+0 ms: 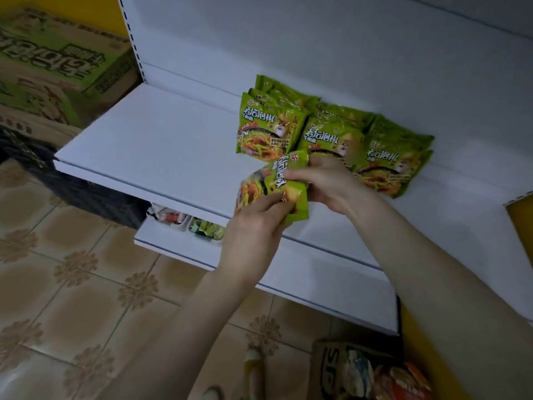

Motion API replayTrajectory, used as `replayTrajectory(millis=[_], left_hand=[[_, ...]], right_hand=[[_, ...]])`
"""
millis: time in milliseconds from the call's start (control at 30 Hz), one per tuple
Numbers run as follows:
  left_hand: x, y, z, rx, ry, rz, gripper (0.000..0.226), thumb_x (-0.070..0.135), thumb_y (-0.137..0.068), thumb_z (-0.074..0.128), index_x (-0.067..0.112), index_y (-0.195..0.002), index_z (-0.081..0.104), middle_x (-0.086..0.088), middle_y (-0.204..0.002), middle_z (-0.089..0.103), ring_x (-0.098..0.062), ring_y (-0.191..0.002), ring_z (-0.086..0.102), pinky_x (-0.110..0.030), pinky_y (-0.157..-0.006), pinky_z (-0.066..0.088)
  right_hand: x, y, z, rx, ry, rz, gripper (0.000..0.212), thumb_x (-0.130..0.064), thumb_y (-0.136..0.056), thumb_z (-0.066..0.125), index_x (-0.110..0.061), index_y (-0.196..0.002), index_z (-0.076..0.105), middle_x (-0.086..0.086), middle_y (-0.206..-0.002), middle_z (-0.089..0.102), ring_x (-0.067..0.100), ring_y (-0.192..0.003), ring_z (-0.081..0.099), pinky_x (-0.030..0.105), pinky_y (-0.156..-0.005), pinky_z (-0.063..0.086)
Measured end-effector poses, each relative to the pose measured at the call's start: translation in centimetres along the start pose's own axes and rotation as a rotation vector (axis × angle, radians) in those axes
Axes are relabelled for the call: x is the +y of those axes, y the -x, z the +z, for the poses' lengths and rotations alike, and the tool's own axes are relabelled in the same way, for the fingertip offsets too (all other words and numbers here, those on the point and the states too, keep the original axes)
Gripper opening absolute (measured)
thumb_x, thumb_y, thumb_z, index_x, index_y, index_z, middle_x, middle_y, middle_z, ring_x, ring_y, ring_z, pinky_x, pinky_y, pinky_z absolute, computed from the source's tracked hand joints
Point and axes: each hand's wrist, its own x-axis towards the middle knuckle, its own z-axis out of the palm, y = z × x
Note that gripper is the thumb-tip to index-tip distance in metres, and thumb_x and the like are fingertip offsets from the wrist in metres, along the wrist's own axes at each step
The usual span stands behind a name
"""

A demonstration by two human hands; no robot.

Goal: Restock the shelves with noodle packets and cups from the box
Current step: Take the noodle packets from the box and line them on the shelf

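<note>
Grip: both hands are on one green noodle packet (pixel 271 189) at the centre of the frame. My left hand (pixel 255 226) pinches the lower edge, thumb across the printed front. My right hand (pixel 327 183) grasps the upper right side, fingers curled round the edge.

The packet is turned sideways, its print running vertically. I judge this two-handed hold is for rotating it to match the shelved ones. It is not yet set down and sits over the front of the white shelf (pixel 144 145), just before the stocked packets (pixel 334 137).

Those lie in overlapped rows right of centre, labels facing out, so each front shows.

The lower shelf (pixel 173 243) carries small items, too blurred to name.

The supply box (pixel 328 370) stands at lower right on the tiled floor (pixel 72 284), packets showing inside, within reach. Printed cartons (pixel 57 62) are stacked at upper left.
</note>
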Motion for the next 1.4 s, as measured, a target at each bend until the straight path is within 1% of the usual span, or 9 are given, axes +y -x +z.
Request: replayTrajectory(millis=[167,333,467,633,767,867,1067,1233,1400], left_hand=[[-1.0,0.9,-0.2,-0.008,0.162,0.0,0.036,0.032,-0.081,0.053,0.007,-0.101,0.07,-0.014,-0.111,0.066,-0.023,-0.1,0.06,-0.03,-0.077,0.051],[-2.6,-1.2,-1.3,-0.049,0.07,-0.324,0.074,0.036,-0.083,0.066,0.005,-0.141,0.032,-0.013,-0.148,0.032,-0.027,-0.137,0.029,-0.043,-0.11,0.027],[-2.1,-1.8,0.0,-0.241,0.336,-0.389,0.059,0.041,-0.082,0.062,0.013,-0.131,0.045,-0.004,-0.115,0.059,-0.026,-0.11,0.057,-0.022,-0.08,0.046],[-0.9,-1.6,3.0,-0.108,0.336,-0.379,0.029,0.023,-0.092,0.056,0.005,-0.114,0.055,0.001,-0.09,0.056,-0.018,-0.08,0.053,-0.006,-0.055,0.037],[-0.5,-2.3,6.1,-0.068,0.396,-0.437,0.031,0.023,-0.093,0.053,0.004,-0.118,0.052,0.001,-0.094,0.055,-0.017,-0.084,0.053,-0.011,-0.058,0.038],[-0.7,-3.2,8.8,-0.05,0.373,-0.484,0.036,0.025,-0.094,0.05,0.006,-0.124,0.048,-0.003,-0.104,0.057,-0.02,-0.094,0.054,-0.022,-0.066,0.041],[-4.0,-3.5,15.4,-0.316,-0.181,-0.408,0.067,0.041,-0.095,0.04,0.002,-0.145,0.018,-0.016,-0.153,0.018,-0.029,-0.142,0.013,-0.042,-0.113,0.014],[-6.2,-3.0,18.8,-0.53,-0.417,-0.243,0.081,0.064,-0.083,0.002,0.015,-0.139,0.035,-0.011,-0.152,0.025,-0.033,-0.141,0.017,-0.057,-0.107,0.019],[-6.8,-2.5,19.4,-0.469,-0.463,-0.207,0.069,0.053,-0.095,0.01,0.01,-0.119,0.059,-0.017,-0.127,0.057,-0.041,-0.119,0.052,-0.062,-0.087,0.042]], right_hand=[[0.3,1.0,-1.7,0.066,0.088,-0.105,0.027,0.007,-0.071,0.065,-0.013,-0.09,0.064,0.009,-0.093,0.068,0.024,-0.083,0.065,0.039,-0.08,0.054],[0.2,3.3,-4.2,-0.164,0.28,-0.205,0.047,0.015,-0.073,0.061,-0.02,-0.105,0.056,-0.011,-0.096,0.063,-0.001,-0.086,0.06,0.015,-0.079,0.05],[0.8,4.0,-5.9,-0.224,0.297,-0.188,0.048,0.018,-0.074,0.06,-0.025,-0.096,0.055,-0.01,-0.099,0.064,-0.004,-0.083,0.062,0.016,-0.081,0.05],[2.5,3.9,-9.1,-0.108,0.447,-0.168,0.045,-0.007,-0.073,0.075,-0.017,-0.111,0.054,-0.002,-0.113,0.062,0.008,-0.103,0.06,0.027,-0.095,0.047],[4.8,3.0,-11.5,0.025,0.586,-0.196,0.036,-0.016,-0.068,0.08,-0.019,-0.095,0.057,0.005,-0.108,0.063,0.018,-0.104,0.06,0.04,-0.096,0.046],[6.1,1.2,-12.7,0.095,0.596,-0.245,0.026,-0.017,-0.068,0.08,-0.022,-0.079,0.057,-0.004,-0.087,0.064,0.018,-0.091,0.06,0.032,-0.082,0.044],[5.6,-4.5,-15.5,0.336,0.762,-0.359,0.042,-0.022,-0.07,0.079,-0.01,-0.108,0.063,0.0,-0.096,0.059,0.013,-0.092,0.05,0.025,-0.066,0.03],[4.2,-9.7,-16.2,0.317,0.847,-0.377,0.053,-0.022,-0.074,0.076,-0.012,-0.122,0.056,0.006,-0.125,0.057,0.017,-0.112,0.051,0.024,-0.083,0.035],[3.9,-13.4,-15.7,0.315,0.955,-0.331,0.058,-0.029,-0.075,0.074,-0.015,-0.127,0.053,0.008,-0.132,0.054,0.025,-0.119,0.051,0.034,-0.094,0.04]])
